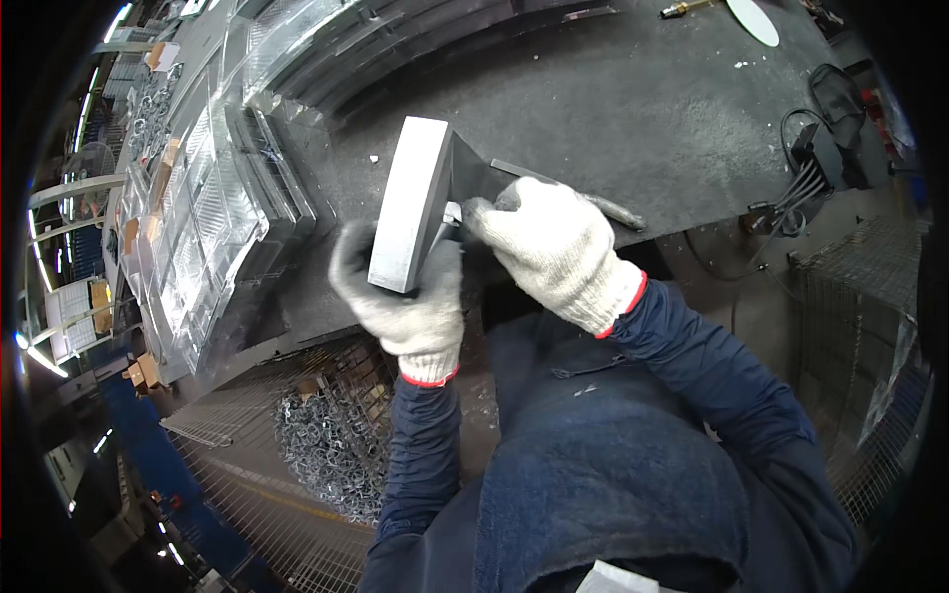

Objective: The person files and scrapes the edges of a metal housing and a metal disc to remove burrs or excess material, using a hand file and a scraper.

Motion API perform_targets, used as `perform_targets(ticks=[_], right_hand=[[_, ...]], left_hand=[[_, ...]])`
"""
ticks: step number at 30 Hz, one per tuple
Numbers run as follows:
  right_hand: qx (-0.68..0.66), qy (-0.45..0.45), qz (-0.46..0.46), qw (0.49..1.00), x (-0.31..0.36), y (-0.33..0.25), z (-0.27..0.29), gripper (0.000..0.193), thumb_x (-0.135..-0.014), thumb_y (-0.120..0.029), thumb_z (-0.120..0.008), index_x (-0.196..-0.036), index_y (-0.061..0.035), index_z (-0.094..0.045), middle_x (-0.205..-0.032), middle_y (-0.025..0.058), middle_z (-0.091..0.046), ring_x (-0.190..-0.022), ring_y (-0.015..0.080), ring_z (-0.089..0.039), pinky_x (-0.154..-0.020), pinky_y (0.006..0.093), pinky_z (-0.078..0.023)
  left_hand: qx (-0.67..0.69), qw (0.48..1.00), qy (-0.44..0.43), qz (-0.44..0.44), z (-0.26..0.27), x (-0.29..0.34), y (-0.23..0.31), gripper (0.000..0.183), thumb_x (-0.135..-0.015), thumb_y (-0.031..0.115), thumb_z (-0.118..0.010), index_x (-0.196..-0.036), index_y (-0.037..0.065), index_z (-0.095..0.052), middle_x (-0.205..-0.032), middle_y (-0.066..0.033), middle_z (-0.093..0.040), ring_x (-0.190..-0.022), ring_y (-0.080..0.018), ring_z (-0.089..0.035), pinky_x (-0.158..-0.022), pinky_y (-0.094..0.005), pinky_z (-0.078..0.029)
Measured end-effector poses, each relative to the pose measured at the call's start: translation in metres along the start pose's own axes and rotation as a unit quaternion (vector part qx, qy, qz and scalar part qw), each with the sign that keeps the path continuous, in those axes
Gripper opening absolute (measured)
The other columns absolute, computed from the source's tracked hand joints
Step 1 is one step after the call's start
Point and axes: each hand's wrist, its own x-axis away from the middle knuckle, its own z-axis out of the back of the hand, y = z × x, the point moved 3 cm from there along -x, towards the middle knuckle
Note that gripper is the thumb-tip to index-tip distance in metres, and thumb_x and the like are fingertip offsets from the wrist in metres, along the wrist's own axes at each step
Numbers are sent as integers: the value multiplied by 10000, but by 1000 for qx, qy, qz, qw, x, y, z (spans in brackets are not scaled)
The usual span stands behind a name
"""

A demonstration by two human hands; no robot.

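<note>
My left hand (403,296), in a white knit glove with a red cuff edge, grips the lower end of a pale grey angular metal piece (410,203). The piece stands tilted above the bench, its broad light side to the left and a dark inner side to the right. My right hand (559,242), gloved the same way, is closed just right of it, fingertips against the piece's inner side. A small shiny bit (452,212) shows at those fingertips; whether it is part of the piece I cannot tell. Behind the right hand runs a dark slim bar (618,212), partly hidden.
Stacked shiny ribbed metal panels (213,212) cover the dark bench (643,109) at left and far side. Below is a wire basket of small metal parts (331,445). Right are black cables (796,193) and a wire cage (860,277); far right, a white oval plate (753,22).
</note>
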Motion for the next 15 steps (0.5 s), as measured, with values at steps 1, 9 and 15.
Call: perform_targets(ticks=[1, 9, 15], right_hand=[[2, -2, -9, 1000, 6, 2, -4, 412, -922, -106, -772, -1329, -170, -769, -850, 43, -643, -750, 241, -678, -634, 389, -547], [22, -88, 8, 996, -1, -19, 26, 463, -912, -168, -795, -1370, -180, -732, -865, 43, -627, -737, 237, -679, -620, 378, -551], [58, -104, 36, 992, -1, -16, 17, 192, -917, -146, -743, -1109, -134, -731, -927, 91, -685, -818, 278, -746, -670, 408, -619]], left_hand=[[-75, 996, -40, 31, 0, 9, -15, 845, -816, 123, -984, -1508, -26, -523, -1376, -172, -660, -1211, -268, -687, -1082, -440, -554], [-73, 982, -156, -81, 8, -40, 46, 738, -928, 166, -894, -1532, -76, -546, -1318, -259, -746, -1142, -314, -772, -1012, -419, -624], [-210, 928, -308, 13, -25, -85, 74, 601, -1008, 399, -770, -1421, -32, -702, -1210, -245, -802, -1070, -310, -810, -932, -379, -624]])
